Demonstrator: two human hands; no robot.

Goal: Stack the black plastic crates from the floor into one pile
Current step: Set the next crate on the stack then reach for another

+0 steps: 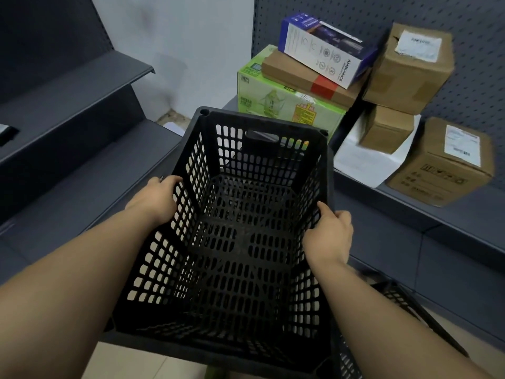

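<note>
A black perforated plastic crate (237, 228) fills the middle of the head view, open side up and empty, held in the air over the floor. My left hand (157, 199) grips its left rim, fingers curled over the edge. My right hand (332, 236) grips the right rim, thumb inside the wall. A second black crate (396, 305) shows partly at the lower right, below and beside the held one, mostly hidden by my right forearm.
Dark grey shelving (90, 138) runs along the left. The pegboard shelf unit (426, 212) on the right carries brown cartons (410, 69), a green box (284, 97), a white and blue box (325, 49) and a white sheet. Beige floor tile (131, 362) lies below.
</note>
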